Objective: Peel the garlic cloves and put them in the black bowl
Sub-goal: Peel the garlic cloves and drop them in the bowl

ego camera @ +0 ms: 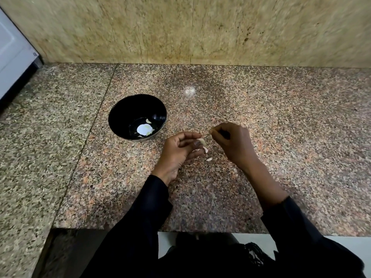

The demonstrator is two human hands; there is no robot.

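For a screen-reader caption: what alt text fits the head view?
Over a speckled granite counter, the left hand holds a garlic clove while the right hand pinches a bit of skin. A black bowl at left holds a peeled clove.

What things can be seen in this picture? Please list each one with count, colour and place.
black bowl: one, black, on the counter, left of the hands.
peeled clove in bowl: one clearly seen, pale, near the bowl's bottom; the white patch beside it may be a reflection.
garlic clove: one, pale, held at the left fingertips.
peel scraps: a few, whitish, on the counter below the hands.
counter: one, speckled pink-grey granite.
wall: beige stone, behind the counter.
white appliance: one, far left, partly seen.
left hand: holds the clove.
right hand: pinches a bit of peel.
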